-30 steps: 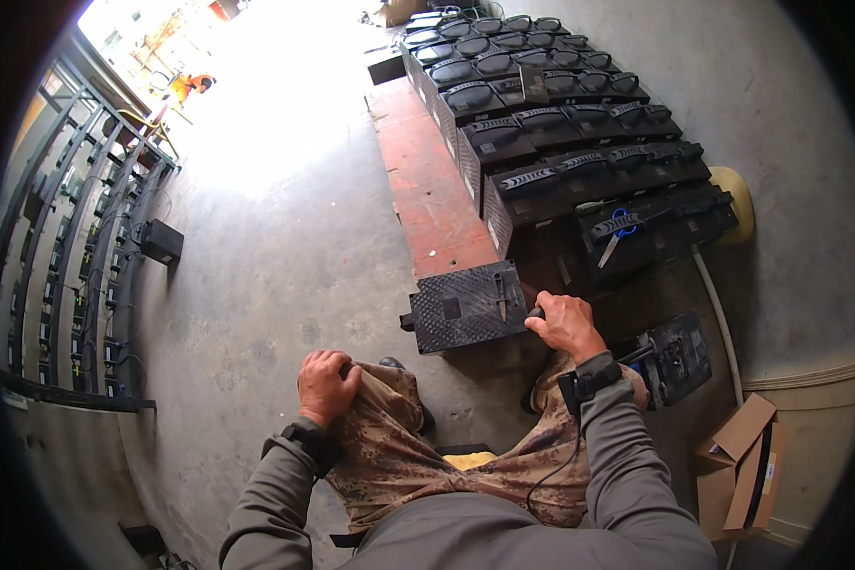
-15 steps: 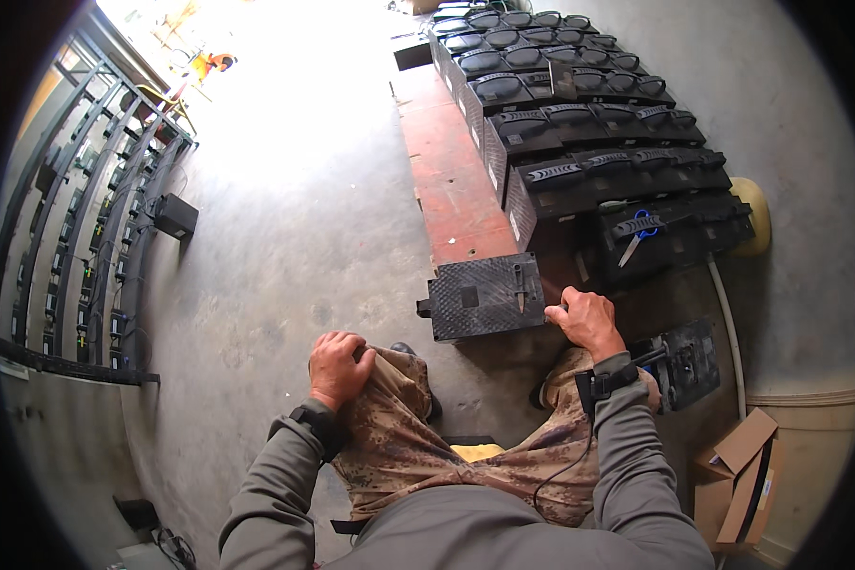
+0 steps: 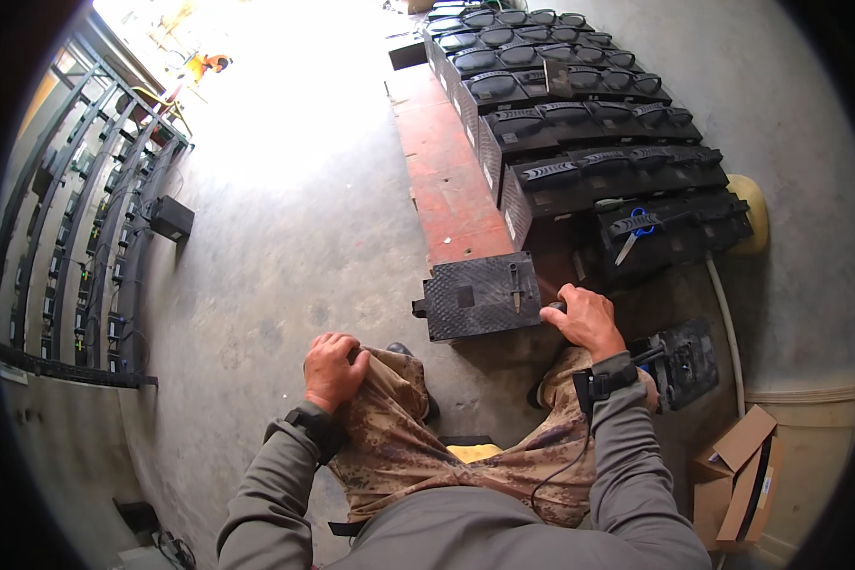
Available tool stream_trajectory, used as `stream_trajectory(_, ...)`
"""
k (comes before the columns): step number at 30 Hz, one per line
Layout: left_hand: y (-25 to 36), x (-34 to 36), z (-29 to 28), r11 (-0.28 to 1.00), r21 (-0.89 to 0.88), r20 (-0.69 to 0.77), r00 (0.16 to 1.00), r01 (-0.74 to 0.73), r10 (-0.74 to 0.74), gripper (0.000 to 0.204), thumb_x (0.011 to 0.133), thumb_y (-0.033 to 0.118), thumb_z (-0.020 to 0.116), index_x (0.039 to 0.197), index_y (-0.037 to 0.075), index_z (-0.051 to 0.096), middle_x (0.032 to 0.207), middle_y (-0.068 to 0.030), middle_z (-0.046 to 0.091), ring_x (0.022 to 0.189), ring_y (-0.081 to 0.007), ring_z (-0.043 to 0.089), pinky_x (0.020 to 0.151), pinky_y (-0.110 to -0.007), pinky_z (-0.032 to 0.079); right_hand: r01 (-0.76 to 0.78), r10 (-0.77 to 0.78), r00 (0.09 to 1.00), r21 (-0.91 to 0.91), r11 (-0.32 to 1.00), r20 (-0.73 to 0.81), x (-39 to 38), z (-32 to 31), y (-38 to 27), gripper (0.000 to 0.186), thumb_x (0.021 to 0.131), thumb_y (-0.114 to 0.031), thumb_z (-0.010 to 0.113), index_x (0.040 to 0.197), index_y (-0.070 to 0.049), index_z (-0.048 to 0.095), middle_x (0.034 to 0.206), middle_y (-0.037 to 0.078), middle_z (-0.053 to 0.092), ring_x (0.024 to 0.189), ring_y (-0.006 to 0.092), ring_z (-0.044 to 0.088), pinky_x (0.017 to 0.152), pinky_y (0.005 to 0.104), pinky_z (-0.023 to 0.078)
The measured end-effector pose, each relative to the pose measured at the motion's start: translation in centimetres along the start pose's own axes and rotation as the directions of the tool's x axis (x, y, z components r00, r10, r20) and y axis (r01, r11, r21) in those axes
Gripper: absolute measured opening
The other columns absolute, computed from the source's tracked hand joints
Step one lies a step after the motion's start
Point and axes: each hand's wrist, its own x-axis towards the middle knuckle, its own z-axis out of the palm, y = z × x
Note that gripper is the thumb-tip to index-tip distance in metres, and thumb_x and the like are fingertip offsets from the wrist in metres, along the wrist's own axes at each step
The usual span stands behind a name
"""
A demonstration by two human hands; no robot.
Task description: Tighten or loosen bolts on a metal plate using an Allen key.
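My left hand [image 3: 335, 369] is closed over my camouflage-trousered left knee, fingers curled. My right hand [image 3: 584, 318] is closed on a dark handle [image 3: 558, 307] at the right end of a black, textured box [image 3: 470, 313], which lies flat before me. A small knife-like tool [image 3: 517, 296] lies on the box top. A black case [image 3: 689, 366] with a blue part lies right of my right leg, partly hidden by my arm.
Rows of black handled cases [image 3: 603, 160] stand along a red board [image 3: 432, 152], blue scissors [image 3: 636, 233] on the nearest. At left are a rack of devices [image 3: 85, 237] and a black box [image 3: 171, 218]. A cardboard box [image 3: 736, 480] and white pipe [image 3: 727, 323] are at right.
The view has shifted slightly, so the scene sits further right and higher than a second ago. Both hands keep their grip, and the box in front of me stays in place.
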Motion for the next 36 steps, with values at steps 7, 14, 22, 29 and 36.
stream_trajectory(7, 0.1, 0.1, -0.2, 1.0, 0.006, 0.017, 1.0, 0.007, -0.007, 0.021, 0.082, 0.027, 0.077, 0.09, 0.008, 0.076, 0.099, -0.0091, 0.075, 0.102, -0.0323, 0.068, 0.098, -0.043, 0.051, 0.152, -0.152, 0.988, 0.013, 0.988, 0.006, 0.2, 1.1, 1.7, 0.034, 0.086, -0.031, 0.077, 0.11, -0.008, 0.072, 0.106, 0.019, 0.072, 0.104, 0.0403, 0.069, 0.091, 0.049, 0.054)
stream_trajectory(14, 0.2, 0.1, -0.2, 1.0, 0.013, 0.026, 1.0, 0.017, -0.018, 0.021, 0.082, 0.027, 0.077, 0.091, 0.008, 0.076, 0.099, -0.0089, 0.075, 0.102, -0.0318, 0.068, 0.099, -0.044, 0.05, 0.083, -0.082, 0.996, 0.042, 0.996, -0.024, -0.3, -0.6, -0.4, 0.028, 0.086, -0.029, 0.077, 0.103, -0.007, 0.073, 0.102, 0.017, 0.071, 0.104, 0.0403, 0.069, 0.091, 0.0482, 0.054)
stream_trajectory(22, 0.4, 0.1, -0.3, 1.0, 0.015, 0.017, 1.0, 0.006, -0.006, 0.021, 0.082, 0.027, 0.077, 0.092, 0.008, 0.076, 0.099, -0.0089, 0.075, 0.103, -0.032, 0.068, 0.099, -0.043, 0.05, 0.224, -0.222, 0.972, 0.009, 0.975, -0.076, 0.3, 1.2, 1.6, 0.024, 0.084, -0.026, 0.077, 0.101, -0.008, 0.074, 0.097, 0.015, 0.069, 0.102, 0.0399, 0.068, 0.089, 0.0474, 0.055)
stream_trajectory(29, 0.1, 0.0, -0.1, 1.0, 0.016, 0.012, 1.0, 0.012, -0.013, 0.021, 0.082, 0.027, 0.077, 0.092, 0.009, 0.076, 0.099, -0.0093, 0.075, 0.102, -0.0321, 0.068, 0.099, -0.043, 0.05, 0.12, -0.117, 0.991, 0.056, 0.991, -0.057, 0.1, 0.5, 0.2, 0.023, 0.084, -0.023, 0.077, 0.103, -0.011, 0.073, 0.101, 0.015, 0.068, 0.105, 0.0386, 0.067, 0.092, 0.0482, 0.054)
stream_trajectory(36, 0.3, 0.3, 0.0, 1.0, 0.017, 0.03, 0.999, 0.011, -0.011, 0.021, 0.082, 0.027, 0.077, 0.091, 0.008, 0.075, 0.098, -0.0092, 0.074, 0.102, -0.0321, 0.068, 0.099, -0.043, 0.05, 0.302, -0.295, 0.952, 0.09, 0.949, -0.086, 0.6, 1.7, 1.9, 0.032, 0.086, -0.028, 0.077, 0.109, -0.008, 0.071, 0.11, 0.016, 0.07, 0.107, 0.0403, 0.068, 0.092, 0.0488, 0.054)
